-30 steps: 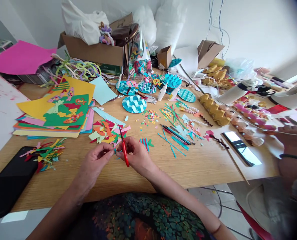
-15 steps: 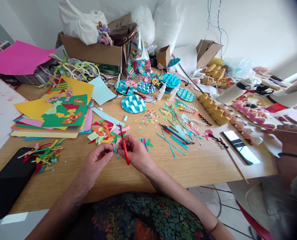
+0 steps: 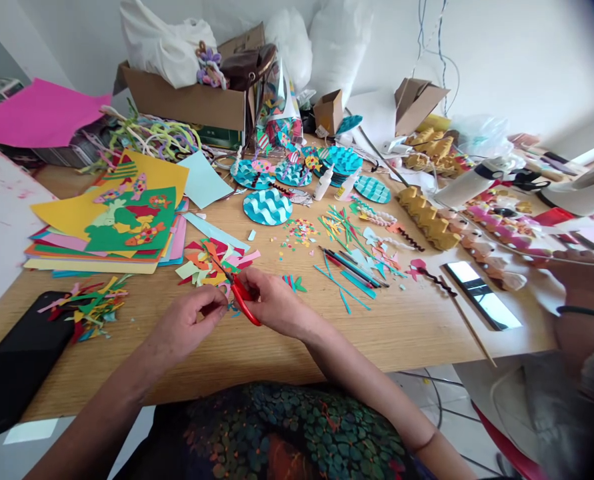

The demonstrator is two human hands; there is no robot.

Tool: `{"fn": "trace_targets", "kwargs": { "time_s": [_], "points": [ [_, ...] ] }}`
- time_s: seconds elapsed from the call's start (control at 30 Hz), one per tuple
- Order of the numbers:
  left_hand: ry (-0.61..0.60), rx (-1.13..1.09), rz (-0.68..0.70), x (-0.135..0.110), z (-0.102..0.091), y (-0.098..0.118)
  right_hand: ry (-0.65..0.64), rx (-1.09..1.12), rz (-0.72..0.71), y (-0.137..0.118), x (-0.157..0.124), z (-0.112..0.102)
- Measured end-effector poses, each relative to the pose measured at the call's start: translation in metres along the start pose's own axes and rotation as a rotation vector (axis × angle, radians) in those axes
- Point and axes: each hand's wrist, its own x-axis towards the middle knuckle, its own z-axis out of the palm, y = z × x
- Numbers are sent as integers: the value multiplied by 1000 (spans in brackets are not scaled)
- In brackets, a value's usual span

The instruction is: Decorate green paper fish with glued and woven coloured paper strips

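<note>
My right hand [image 3: 275, 303] grips small red-handled scissors [image 3: 241, 299], whose blades point up and left over a heap of coloured paper scraps [image 3: 211, 261]. My left hand [image 3: 187, 325] pinches a tiny piece of paper right beside the scissor blades; the piece is too small to make out. Both hands hover just above the wooden table [image 3: 287, 340], near its front edge.
A stack of coloured paper sheets [image 3: 107, 227] lies at left, with a black phone [image 3: 17, 360] and scraps [image 3: 89, 308] nearer. Blue wavy paper discs [image 3: 267, 205], pens [image 3: 349, 267] and paper strips fill the middle. Another person's hand [image 3: 579, 277] works at right by a phone [image 3: 483, 295]. Cardboard boxes [image 3: 187, 100] stand behind.
The scissors have tilted from nearly upright to pointing up-left, and my right hand has turned with them. My left hand stays pinched beside the blades.
</note>
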Motion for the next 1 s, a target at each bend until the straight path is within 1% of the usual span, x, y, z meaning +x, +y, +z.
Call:
{"fn": "trace_targets", "kwargs": {
  "time_s": [0.07,0.17,0.27,0.33,0.43,0.57,0.7,0.87,1.0],
  "points": [
    [31,-75,-14,-3,1,0,35,9,6,-2,-1,0],
    [167,-220,-59,-9,3,-2,65,15,39,-6,-10,-1],
    [305,-362,-94,-14,9,-5,7,9,81,-8,-25,1],
    [362,-441,-107,-16,15,-6,-34,-17,87,-6,-34,4],
    [425,-508,-97,-16,23,-4,-54,-56,83,-3,-41,9],
    [411,-517,-70,-15,29,-1,-47,-90,93,-2,-41,14],
    [377,-495,-85,-16,30,1,-31,-125,77,-4,-40,13],
    [381,-457,-99,-17,31,3,-2,-185,49,-2,-39,14],
    [373,-474,-91,-16,33,4,21,-212,47,1,-39,17]
  ]
}}
